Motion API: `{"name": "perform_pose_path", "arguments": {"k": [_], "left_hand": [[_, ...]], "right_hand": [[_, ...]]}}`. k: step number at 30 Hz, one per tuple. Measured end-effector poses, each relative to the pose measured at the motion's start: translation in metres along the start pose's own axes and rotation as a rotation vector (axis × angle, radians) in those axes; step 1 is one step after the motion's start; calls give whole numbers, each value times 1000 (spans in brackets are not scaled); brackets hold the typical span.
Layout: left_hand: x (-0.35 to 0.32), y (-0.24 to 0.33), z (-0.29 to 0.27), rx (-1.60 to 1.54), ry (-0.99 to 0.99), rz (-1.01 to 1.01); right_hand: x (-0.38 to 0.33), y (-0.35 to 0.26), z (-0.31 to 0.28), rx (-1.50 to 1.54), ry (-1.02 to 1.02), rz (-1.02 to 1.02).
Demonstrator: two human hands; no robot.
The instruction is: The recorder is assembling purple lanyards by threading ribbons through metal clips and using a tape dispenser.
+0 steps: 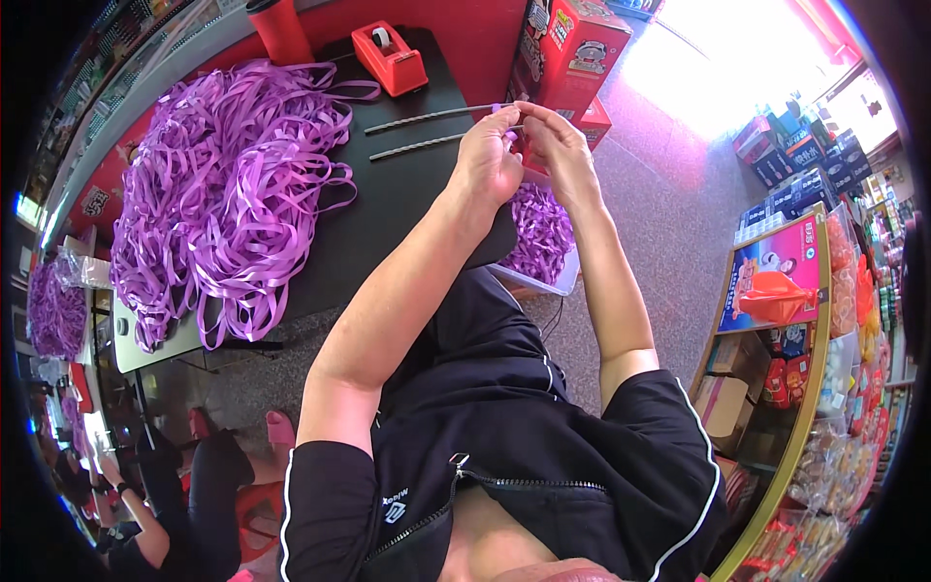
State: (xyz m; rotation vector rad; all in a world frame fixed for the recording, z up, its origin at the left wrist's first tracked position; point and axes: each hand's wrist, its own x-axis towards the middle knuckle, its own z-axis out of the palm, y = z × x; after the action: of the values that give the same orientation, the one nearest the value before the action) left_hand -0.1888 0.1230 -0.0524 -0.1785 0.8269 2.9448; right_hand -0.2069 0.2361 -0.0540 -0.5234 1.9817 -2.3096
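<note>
My left hand (488, 160) is closed, with its fingertips pinched at the right ends of two thin twisted metal rods (427, 118). The rods point left over the black table, roughly side by side. Bits of purple ribbon (498, 109) show at the fingertips around the rods. My right hand (561, 160) meets the left one there, its thumb and fingers pinched together at the same spot. What lies between its fingers is mostly hidden. Below both hands, a white bin (567, 281) holds many purple ribbon pieces (539, 233).
A large heap of purple ribbon (233, 194) covers the left of the black table (388, 213). Behind are a red tape dispenser (390, 58) and a red cup (279, 31). Red boxes (582, 53) stand beyond my hands; a shelf (776, 388) is right. Another person (194, 485) sits lower left.
</note>
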Motion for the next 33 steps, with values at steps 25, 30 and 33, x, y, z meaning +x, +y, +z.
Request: {"name": "perform_pose_path", "arguments": {"k": [25,30,33], "left_hand": [[-3,2,6,40,70,-46],[-9,5,6,-15,5,-17],[-12,7,6,-52,24,18]], "right_hand": [[81,-65,-37,-717,-584,93],[94,-33,-51,-517,-425,201],[93,-16,-42,-358,-363,319]]}}
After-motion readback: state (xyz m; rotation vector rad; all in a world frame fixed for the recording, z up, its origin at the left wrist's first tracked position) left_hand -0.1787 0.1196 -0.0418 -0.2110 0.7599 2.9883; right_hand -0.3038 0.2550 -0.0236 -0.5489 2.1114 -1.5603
